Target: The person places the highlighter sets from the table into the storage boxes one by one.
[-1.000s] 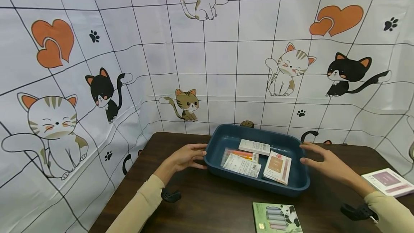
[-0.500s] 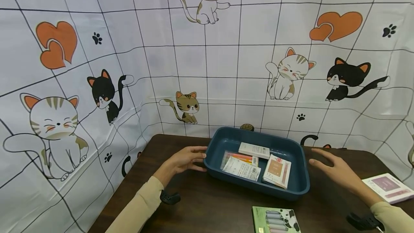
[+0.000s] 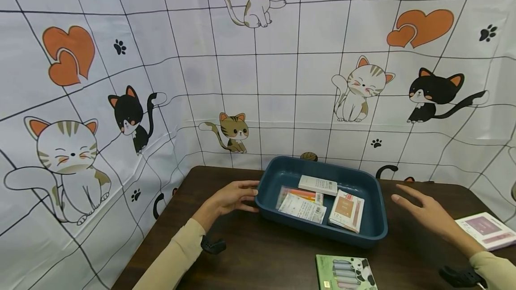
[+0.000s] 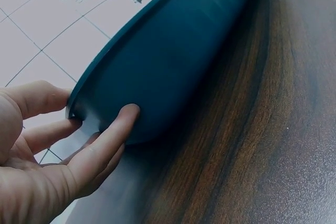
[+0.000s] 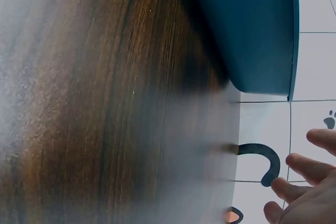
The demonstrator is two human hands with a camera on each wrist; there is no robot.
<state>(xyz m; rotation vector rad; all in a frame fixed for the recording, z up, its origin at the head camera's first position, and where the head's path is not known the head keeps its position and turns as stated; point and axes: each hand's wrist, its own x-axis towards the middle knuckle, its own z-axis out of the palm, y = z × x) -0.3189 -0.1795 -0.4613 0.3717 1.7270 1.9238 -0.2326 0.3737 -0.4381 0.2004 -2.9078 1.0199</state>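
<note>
A dark blue plastic bin [image 3: 322, 232] sits on the brown table. At its left end is my left hand [image 3: 235, 197], fingers fairly straight and fingertips against the outer wall and rim, as the left wrist view shows. My right hand [image 3: 423, 211] hovers to the right of the bin, apart from it, fingers spread and holding nothing. Inside the bin lie a slim white box [image 3: 318, 185], a clear packet [image 3: 308, 195] with orange contents, a white labelled packet [image 3: 302, 208] and a small stack of flat packs [image 3: 346, 211] with a tan square.
Near the table's front lies a green box [image 3: 346, 272] printed with pens and a panda. A white flat pack [image 3: 485, 229] with a purple square is at the far right. A white cat-print sheet [image 3: 278, 75] hangs behind the table [image 3: 242, 245].
My right hand has come off the bin's right end and moved away to the right. My left hand stays at the bin's left end; the bin holds its place.
</note>
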